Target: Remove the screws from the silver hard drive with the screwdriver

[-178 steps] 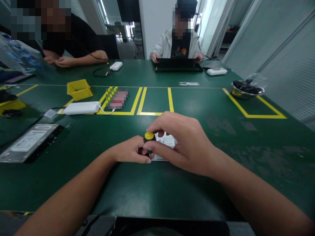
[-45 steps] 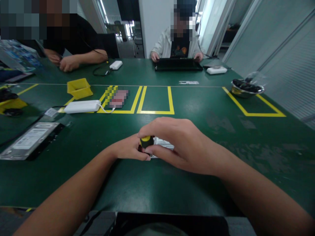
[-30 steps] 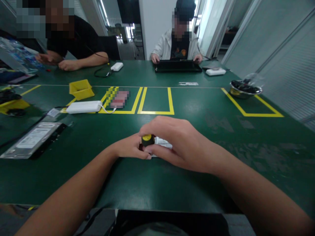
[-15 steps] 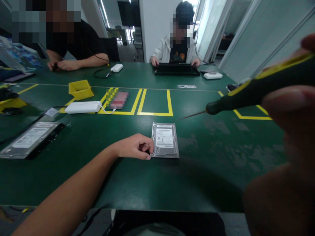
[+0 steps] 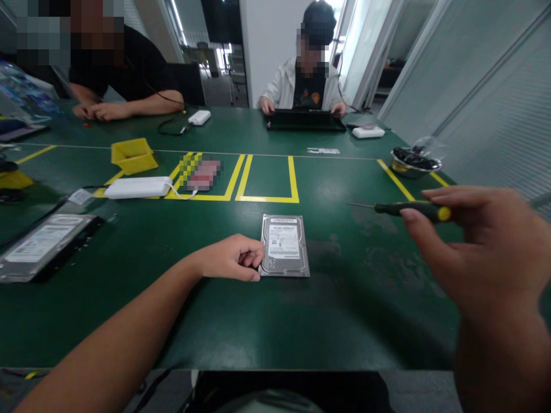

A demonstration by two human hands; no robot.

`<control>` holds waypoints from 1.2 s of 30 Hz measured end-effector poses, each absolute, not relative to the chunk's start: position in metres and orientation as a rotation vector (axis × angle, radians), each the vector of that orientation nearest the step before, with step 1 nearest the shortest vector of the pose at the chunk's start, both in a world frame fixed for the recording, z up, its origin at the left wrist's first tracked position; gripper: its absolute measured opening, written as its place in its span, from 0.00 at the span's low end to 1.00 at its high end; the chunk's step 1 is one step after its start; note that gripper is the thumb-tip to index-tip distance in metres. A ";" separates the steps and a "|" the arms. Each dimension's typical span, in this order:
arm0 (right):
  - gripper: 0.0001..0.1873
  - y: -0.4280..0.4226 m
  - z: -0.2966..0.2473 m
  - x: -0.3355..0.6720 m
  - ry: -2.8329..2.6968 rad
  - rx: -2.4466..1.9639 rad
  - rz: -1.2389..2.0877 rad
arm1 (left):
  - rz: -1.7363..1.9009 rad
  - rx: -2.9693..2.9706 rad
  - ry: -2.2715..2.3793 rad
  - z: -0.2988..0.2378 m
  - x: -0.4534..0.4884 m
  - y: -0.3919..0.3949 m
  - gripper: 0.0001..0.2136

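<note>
We are finding the drive (image 5: pixel 284 245) lying flat, label up, on the green table (image 5: pixel 344 321), just on the near side of the yellow-taped squares. The left hand (image 5: pixel 230 265) is resting on the table at the drive's near left corner, with its fingers curled in and touching the edge. We are reading this as a brace rather than a grasp, and we cannot tell whether any fingertip is hooking under the casing. The right hand (image 5: pixel 486 252) is hovering well to the right of the drive, clear of the table, pinching the screwdriver (image 5: pixel 408 210) by its handle between thumb and fingers. The shaft is lying nearly level, with its tip pointing left toward the drive but well apart from it. In our judgement, good work here is depending on the left hand pressing the drive down firmly, so that it is not sliding on the smooth table. It is also depending on the tool standing upright over a screw, since a slanted tip is risking a slip across the label. A second drive (image 5: pixel 41 252), a white box (image 5: pixel 138 187) and a yellow bin (image 5: pixel 131 156) are sitting to the left, and a bowl (image 5: pixel 415 163) to the far right. Two other people are working at the far side, with their hands well apart from ours.
</note>
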State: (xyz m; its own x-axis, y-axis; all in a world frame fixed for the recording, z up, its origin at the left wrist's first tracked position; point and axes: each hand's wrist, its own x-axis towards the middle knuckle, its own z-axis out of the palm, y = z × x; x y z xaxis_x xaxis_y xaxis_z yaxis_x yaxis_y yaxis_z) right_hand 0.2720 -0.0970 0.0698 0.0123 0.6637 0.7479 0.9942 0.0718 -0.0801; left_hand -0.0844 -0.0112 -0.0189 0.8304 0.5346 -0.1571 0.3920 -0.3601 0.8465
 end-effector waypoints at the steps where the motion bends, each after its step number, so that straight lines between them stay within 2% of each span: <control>1: 0.17 -0.090 0.059 0.276 -1.733 -1.633 -0.701 | 0.177 1.994 0.685 -0.019 -0.084 -0.011 0.12; 7: 0.14 -0.069 0.003 0.301 -1.819 -1.732 -0.486 | 0.171 2.026 0.672 -0.019 -0.083 -0.010 0.12; 15: 0.13 -0.056 -0.020 0.311 -1.871 -1.895 -0.355 | 0.153 2.041 0.686 -0.019 -0.082 -0.010 0.11; 18: 0.17 -0.051 -0.028 0.313 -1.912 -1.944 -0.297 | 0.152 2.033 0.698 -0.018 -0.081 -0.010 0.11; 21: 0.20 -0.046 -0.033 0.314 -1.931 -2.007 -0.263 | 0.150 2.029 0.708 -0.019 -0.080 -0.010 0.11; 36: 0.21 -0.035 -0.026 0.317 -1.765 -2.401 -0.209 | 0.169 2.058 0.747 -0.018 -0.079 -0.012 0.12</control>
